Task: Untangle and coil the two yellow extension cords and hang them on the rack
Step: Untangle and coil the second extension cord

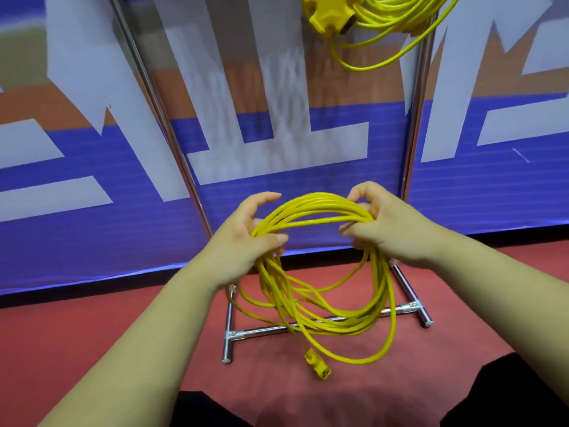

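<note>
Looking down through the head camera, I saw both hands holding one coiled yellow extension cord [317,199] in the air in front of the rack [412,134]. The left hand [246,238] had its thumb and fingers curled round the left side of the coil. The right hand [391,229] had its fingers bent tight round the gathered strands on the right side. The loops drooped loosely below the hands, unevenly sized, and crossed in front of the rack's bottom bar [261,331]. The cord's socket end [318,365] dangled lowest, over the red floor [92,334] just in front of that bar; I could not tell whether it touched the floor.

The second yellow cord [385,23] hung at the rack's upper right corner, by the right upright. Its loops trailed down, and its yellow socket block [323,16] sat on their left side. Behind the rack stood a blue, white and orange banner [92,211]. The dark clothing at the bottom edge was too blurred for me to make out.
</note>
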The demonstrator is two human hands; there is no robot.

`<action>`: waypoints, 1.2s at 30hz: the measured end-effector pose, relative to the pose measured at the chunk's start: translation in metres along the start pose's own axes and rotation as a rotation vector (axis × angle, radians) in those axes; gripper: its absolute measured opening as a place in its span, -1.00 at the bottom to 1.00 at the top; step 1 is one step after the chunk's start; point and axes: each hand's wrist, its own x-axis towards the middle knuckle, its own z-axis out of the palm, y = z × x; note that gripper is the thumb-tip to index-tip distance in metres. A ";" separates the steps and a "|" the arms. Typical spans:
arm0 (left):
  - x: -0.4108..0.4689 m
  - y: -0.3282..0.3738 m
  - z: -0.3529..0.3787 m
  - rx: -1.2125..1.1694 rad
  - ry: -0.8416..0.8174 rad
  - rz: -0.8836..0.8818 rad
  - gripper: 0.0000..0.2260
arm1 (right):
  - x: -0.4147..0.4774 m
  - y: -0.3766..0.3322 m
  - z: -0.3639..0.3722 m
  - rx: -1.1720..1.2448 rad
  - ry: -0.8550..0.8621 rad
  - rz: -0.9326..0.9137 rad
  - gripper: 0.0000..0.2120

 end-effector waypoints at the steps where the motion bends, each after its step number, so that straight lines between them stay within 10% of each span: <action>1: -0.002 0.003 -0.002 0.032 -0.012 -0.002 -0.54 | -0.002 0.004 -0.002 -0.057 -0.059 0.022 -0.68; 9: -0.006 0.020 0.005 0.334 -0.139 -0.009 -0.75 | -0.006 -0.003 0.018 -0.102 -0.198 -0.039 -0.47; 23: -0.004 0.004 0.010 0.340 -0.087 -0.033 -0.50 | -0.004 -0.013 0.030 -0.077 -0.064 -0.242 -0.69; 36: 0.000 0.015 0.021 0.537 -0.171 -0.010 -0.49 | -0.010 -0.023 0.019 -0.361 -0.320 -0.158 -0.59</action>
